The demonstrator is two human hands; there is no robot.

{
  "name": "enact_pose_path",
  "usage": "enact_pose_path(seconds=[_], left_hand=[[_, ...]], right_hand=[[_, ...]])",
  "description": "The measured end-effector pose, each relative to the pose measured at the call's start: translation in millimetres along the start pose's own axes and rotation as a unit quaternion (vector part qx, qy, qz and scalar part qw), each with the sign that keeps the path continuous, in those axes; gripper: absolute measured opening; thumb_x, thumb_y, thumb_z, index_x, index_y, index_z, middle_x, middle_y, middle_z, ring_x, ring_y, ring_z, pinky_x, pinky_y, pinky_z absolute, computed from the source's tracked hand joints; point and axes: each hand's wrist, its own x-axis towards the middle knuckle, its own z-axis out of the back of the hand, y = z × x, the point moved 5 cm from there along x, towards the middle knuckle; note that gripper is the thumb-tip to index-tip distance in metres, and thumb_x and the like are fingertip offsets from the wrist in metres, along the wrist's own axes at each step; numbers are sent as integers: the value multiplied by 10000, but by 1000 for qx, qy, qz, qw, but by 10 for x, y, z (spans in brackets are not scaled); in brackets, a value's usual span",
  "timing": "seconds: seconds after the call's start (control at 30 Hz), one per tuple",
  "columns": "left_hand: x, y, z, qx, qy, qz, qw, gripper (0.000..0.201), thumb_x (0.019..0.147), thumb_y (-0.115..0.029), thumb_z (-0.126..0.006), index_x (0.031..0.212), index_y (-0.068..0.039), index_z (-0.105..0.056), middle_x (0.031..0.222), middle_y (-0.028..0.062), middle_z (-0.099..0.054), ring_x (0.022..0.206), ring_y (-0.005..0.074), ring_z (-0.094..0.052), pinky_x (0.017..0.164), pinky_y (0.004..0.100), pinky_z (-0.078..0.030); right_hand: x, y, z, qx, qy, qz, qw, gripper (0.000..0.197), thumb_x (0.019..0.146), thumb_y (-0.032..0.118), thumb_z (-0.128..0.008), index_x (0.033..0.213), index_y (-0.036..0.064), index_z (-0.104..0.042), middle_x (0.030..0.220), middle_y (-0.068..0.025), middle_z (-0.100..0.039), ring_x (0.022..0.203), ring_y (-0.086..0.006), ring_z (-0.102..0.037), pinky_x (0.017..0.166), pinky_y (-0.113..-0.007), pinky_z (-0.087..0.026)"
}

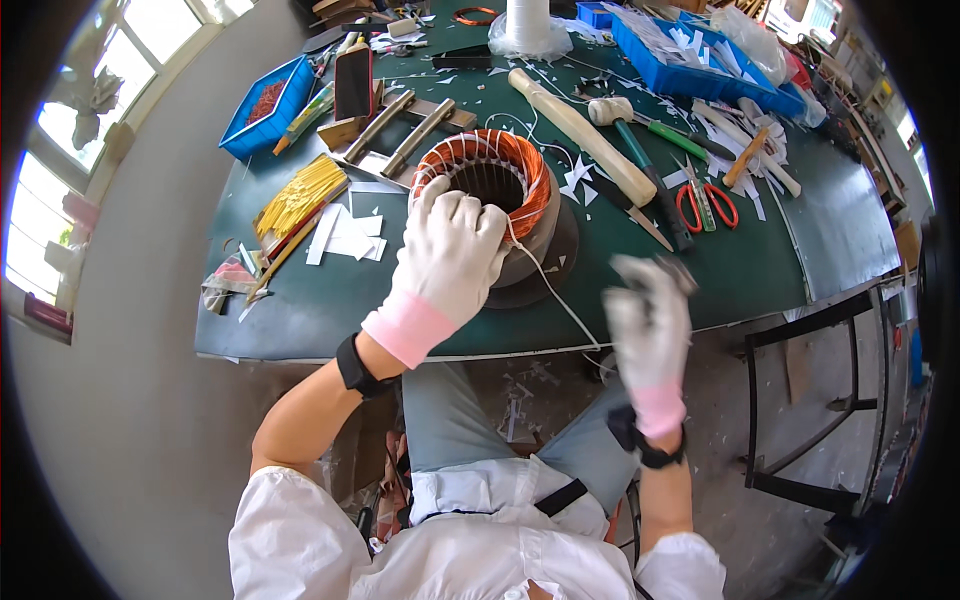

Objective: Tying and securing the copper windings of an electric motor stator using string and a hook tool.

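One copper-wound stator (pixel 540 235) is sitting on the desk (pixel 720 265) at 12 o'clock; left hand (pixel 450 245) is grasping its windings (pixel 535 185), right hand (pixel 648 315) is looking blurry at 4 o'clock from it, can't tell that grip.

Right hand (pixel 648 325) blurred, grip unreadable. Left hand (pixel 450 250) hides part of copper winding (pixel 532 168). White spool (pixel 527 22) cropped at top edge. Red pieces (pixel 267 101), blue tray (pixel 240 146): too small to identify.

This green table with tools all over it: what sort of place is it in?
Probably a workshop for electrical windings, perhaps motors: the left hand rests on a ring-shaped orange wire coil, and red-handled scissors and a thick wooden stick lie on the table.
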Motion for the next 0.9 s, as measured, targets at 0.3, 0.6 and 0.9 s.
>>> enact_pose_path(seconds=[0.3,0.6,0.9], left_hand=[[-23,11,-71,14,-75,-29,997,328,779,-163,-674,1064,-22,-593,928,109,-583,915,294,-578,888,432,-447],[-52,60,-50,-9,-123,-99,987,263,715,-255,-688,891,-73,-616,820,59,-570,808,274,-581,804,417,-457],[40,173,78,-126,-76,7,989,267,738,-200,-744,956,-60,-681,823,78,-551,834,286,-538,814,406,-411]], right_hand=[[-180,465,-495,576,422,-339,613,165,1013,153,-548,1133,47,-586,683,1,-527,533,-55,-445,457,-209,-331],[-39,25,-937,651,153,-225,708,252,1043,282,-495,966,50,-556,615,60,-366,461,-16,-280,397,-179,-209],[1006,-21,-591,573,391,-226,685,204,1036,205,-487,1022,26,-585,911,-76,-644,471,30,-249,412,-135,-218]])
